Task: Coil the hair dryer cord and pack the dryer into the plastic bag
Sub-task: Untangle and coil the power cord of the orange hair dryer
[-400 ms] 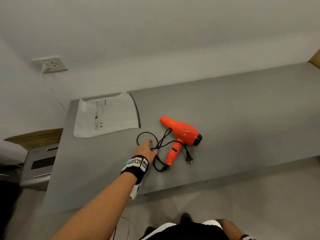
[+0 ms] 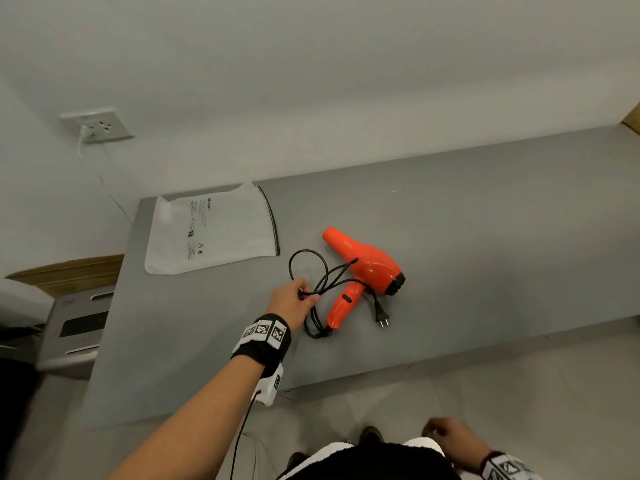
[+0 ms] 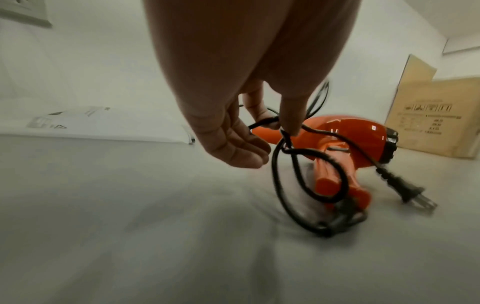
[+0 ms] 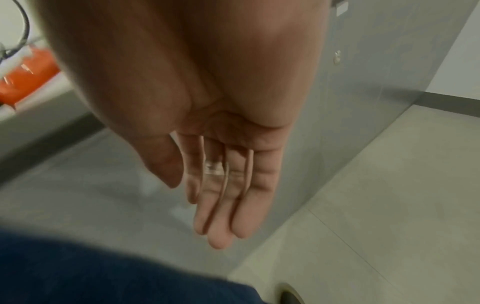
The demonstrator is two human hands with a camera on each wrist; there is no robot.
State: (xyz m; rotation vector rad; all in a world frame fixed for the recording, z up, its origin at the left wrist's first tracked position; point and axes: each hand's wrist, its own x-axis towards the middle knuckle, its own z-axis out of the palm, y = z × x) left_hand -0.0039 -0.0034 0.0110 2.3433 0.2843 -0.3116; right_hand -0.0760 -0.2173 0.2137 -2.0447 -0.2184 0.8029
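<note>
At frame centre, the black cord (image 2: 313, 271) is pinched by the left hand (image 2: 292, 301) beside the orange hair dryer (image 2: 367, 265) lying on the grey bench (image 2: 485, 237). The plastic bag (image 2: 211, 230) is laid flat at upper left, while the right hand (image 4: 221, 185) is held loosely spread, empty, at lower right.

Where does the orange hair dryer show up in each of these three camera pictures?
Head: hair dryer lies centre, on the grey table.
Left wrist: right of centre, behind the left hand pinching the black cord.
Right wrist: only an orange sliver at the upper left edge.
Shared landmark: the cord.
</note>
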